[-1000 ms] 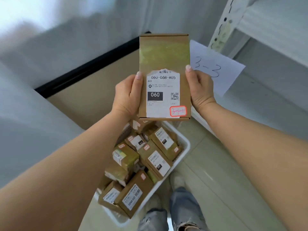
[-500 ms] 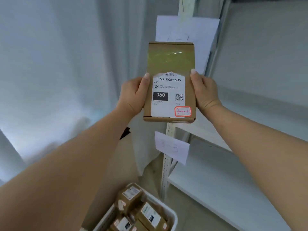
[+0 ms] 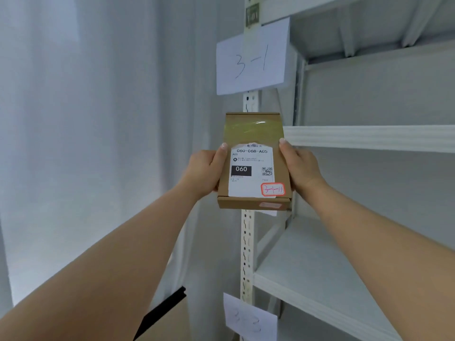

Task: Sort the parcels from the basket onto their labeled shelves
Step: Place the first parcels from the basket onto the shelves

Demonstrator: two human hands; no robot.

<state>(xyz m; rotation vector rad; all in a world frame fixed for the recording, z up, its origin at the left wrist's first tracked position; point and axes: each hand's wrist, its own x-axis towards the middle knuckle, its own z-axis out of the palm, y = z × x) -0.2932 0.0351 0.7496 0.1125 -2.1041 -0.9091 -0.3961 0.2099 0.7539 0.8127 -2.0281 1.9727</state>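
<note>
Gripping the parcel (image 3: 253, 166) by its long edges, left hand (image 3: 204, 171) and right hand (image 3: 299, 166) flank a seemingly stiff, light carton; that side hold looks secure.

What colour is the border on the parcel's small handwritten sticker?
Red, on the sticker, seen in the head view.

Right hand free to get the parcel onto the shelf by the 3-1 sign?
Probably yes. The right hand grips the parcel beside the open front of the shelf to the right of the 3-1 sign. Nothing shows in that bay. The left hand also holds the parcel.
</note>
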